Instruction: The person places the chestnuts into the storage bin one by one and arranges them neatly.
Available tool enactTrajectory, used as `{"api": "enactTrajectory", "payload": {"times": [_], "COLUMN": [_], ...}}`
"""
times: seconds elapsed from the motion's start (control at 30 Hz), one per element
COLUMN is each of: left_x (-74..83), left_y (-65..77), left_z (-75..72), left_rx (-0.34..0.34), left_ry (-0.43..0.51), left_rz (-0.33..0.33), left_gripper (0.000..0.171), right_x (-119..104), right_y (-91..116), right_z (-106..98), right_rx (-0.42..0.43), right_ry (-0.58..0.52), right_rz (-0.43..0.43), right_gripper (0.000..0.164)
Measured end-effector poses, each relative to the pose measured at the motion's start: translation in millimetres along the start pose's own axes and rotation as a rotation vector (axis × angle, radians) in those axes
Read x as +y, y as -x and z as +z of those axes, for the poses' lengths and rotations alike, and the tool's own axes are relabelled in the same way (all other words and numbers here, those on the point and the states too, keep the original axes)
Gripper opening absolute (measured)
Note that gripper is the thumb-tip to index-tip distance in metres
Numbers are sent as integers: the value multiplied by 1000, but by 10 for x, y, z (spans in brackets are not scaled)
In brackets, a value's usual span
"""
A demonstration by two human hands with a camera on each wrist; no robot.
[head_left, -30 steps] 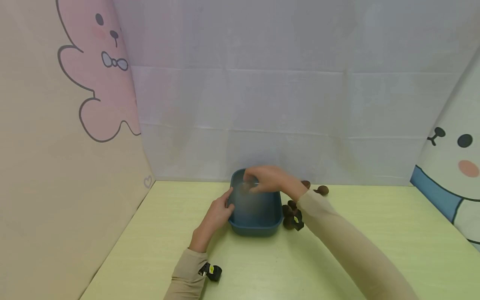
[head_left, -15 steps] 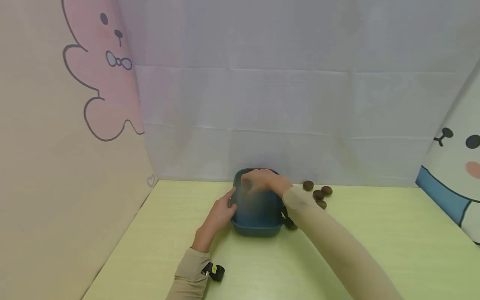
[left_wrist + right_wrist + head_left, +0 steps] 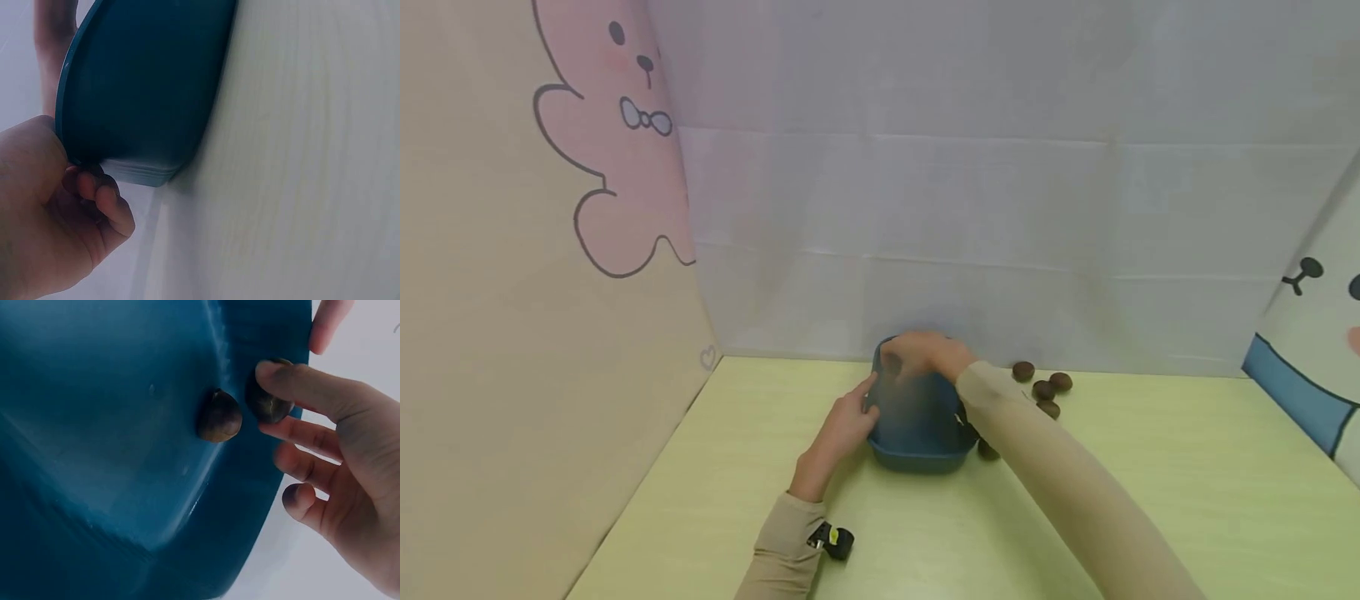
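A deep blue plastic basin (image 3: pixel 921 463) stands on the table against the back sheet. My left hand (image 3: pixel 844 423) holds its left rim, with thumb and fingers at the edge; in the left wrist view the fingers (image 3: pixel 112 209) curl below the rim. Over the basin's far left part, my right hand (image 3: pixel 925 354) pinches a dark brown chestnut (image 3: pixel 269 403) between thumb and fingers. Another chestnut (image 3: pixel 220 417) lies on the basin floor close to the held one. The right forearm hides the basin's right side in the head view.
Several loose chestnuts (image 3: pixel 1043 390) lie on the pale yellow table (image 3: pixel 895 542) right of the basin, with one chestnut (image 3: pixel 987 450) close to its front right corner. A white sheet (image 3: pixel 970 208) hangs right behind the basin. A printed panel (image 3: pixel 617 350) borders the left side.
My right hand and forearm have shifted slightly left over the basin, uncovering chestnuts at the back right and covering some beside the basin. The left hand stays at the rim. The head view turned slightly.
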State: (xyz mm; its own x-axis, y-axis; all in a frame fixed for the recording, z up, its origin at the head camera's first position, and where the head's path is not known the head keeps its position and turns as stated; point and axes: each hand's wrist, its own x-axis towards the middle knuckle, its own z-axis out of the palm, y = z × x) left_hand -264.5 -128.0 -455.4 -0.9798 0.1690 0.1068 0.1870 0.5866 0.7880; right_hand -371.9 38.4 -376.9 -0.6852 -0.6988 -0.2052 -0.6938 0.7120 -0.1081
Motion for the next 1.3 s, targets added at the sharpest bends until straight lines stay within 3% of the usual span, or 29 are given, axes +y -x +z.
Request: {"api": "enactTrajectory", "payload": {"times": [0.2, 0.3, 0.5, 0.63, 1.0, 1.3], "left_x": [55, 83, 114, 113, 72, 50], "left_y": [-20, -20, -2, 8, 10, 12], "left_z": [43, 55, 55, 37, 17, -1], "left_rx": [-9, 5, 17, 24, 37, 42], "left_ry": [2, -9, -27, -27, -21, -33], "left_rz": [20, 25, 23, 11, 8, 6], "left_gripper": [65, 64, 64, 64, 64, 64], "right_x": [40, 69, 104, 102, 85, 237], "right_y": [2, 5, 73, 136, 482, 908], "right_z": [44, 75, 106, 60, -350, -377], "right_rx": [-106, -119, -73, -54, -4, 98], "right_ry": [28, 21, -57, -128, -25, -47], "right_rz": [104, 101, 81, 69, 5, -90], "right_gripper": [44, 43, 28, 27, 27, 25]}}
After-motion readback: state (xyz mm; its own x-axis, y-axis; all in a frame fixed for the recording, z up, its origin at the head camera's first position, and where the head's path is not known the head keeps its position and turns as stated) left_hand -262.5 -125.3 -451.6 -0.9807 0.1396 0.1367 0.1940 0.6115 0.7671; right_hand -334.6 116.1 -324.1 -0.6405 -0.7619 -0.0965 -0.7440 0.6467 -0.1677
